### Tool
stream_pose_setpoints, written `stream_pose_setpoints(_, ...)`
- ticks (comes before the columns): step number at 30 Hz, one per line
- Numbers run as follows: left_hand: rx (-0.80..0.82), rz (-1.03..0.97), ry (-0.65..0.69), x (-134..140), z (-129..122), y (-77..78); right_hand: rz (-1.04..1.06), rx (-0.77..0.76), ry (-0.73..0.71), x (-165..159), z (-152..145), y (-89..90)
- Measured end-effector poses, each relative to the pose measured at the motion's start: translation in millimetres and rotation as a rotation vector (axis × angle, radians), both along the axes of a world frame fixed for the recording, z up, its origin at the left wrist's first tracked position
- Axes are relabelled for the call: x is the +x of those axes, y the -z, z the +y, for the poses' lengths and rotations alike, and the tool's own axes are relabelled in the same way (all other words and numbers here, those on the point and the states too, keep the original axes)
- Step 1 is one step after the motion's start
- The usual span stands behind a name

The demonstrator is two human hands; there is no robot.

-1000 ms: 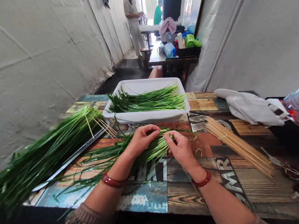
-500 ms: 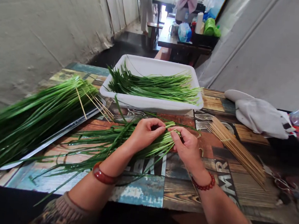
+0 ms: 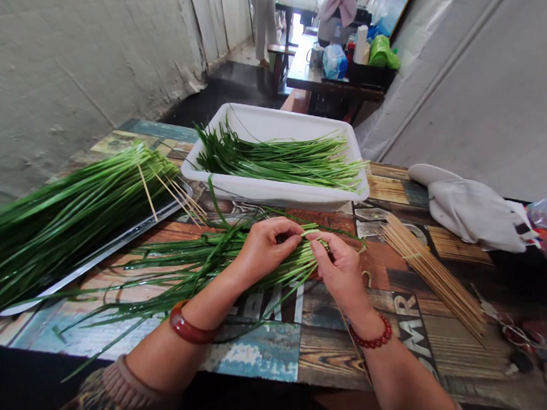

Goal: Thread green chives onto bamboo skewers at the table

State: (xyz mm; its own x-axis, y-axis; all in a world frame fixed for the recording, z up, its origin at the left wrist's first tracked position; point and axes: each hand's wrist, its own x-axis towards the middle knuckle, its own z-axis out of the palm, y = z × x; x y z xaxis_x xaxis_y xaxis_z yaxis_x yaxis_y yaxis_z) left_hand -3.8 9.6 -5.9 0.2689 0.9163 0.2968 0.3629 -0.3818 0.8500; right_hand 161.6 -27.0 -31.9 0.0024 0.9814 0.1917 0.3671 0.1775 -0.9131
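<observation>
The left hand [image 3: 263, 250] and the right hand [image 3: 339, 270] meet over a loose bunch of green chives [image 3: 209, 266] lying across the patterned table [image 3: 269, 353], both with fingers curled closed around the stalk ends near the middle of the table's front half. Just beyond the hands sits a white tub [image 3: 275, 192] holding more chives, and to the left a metal tray [image 3: 104, 250] carries a large heap of skewered chives. To the right lie a pile of bamboo skewers [image 3: 434, 275], then a white cloth [image 3: 476, 211].
</observation>
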Motion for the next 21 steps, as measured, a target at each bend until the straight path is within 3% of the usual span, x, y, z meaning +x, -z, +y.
stream_pose_setpoints(8,0.108,0.086,0.001,0.4,-0.7,2.0,-0.003,-0.006,0.009,-0.8,1.0,0.2)
stream_pose_setpoints(21,0.104,0.154,0.048,-0.4,-0.7,3.0,-0.003,-0.047,0.005,-1.1,2.5,-1.7)
